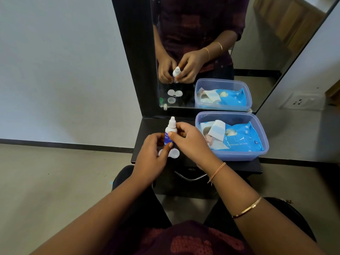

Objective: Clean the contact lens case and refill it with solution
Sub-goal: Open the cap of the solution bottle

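Observation:
A small white solution bottle [170, 131] with a blue label stands upright above the black shelf [244, 165], its white cap on. My left hand [153, 156] grips its lower body from the left. My right hand [191, 142] pinches the bottle from the right, thumb on the label. Directly below the bottle a clear contact lens case [173, 153] lies on the shelf, partly hidden by my left fingers. The mirror's reflection shows the case's two wells open and a loose round cap beside them.
A translucent blue tub [257, 131] with a pack of baby wet wipes [241, 138] stands on the shelf's right half. The mirror [257, 43] rises right behind the shelf. A drawer handle [189, 178] sits below the shelf's front edge. A wall socket [301, 102] is at the right.

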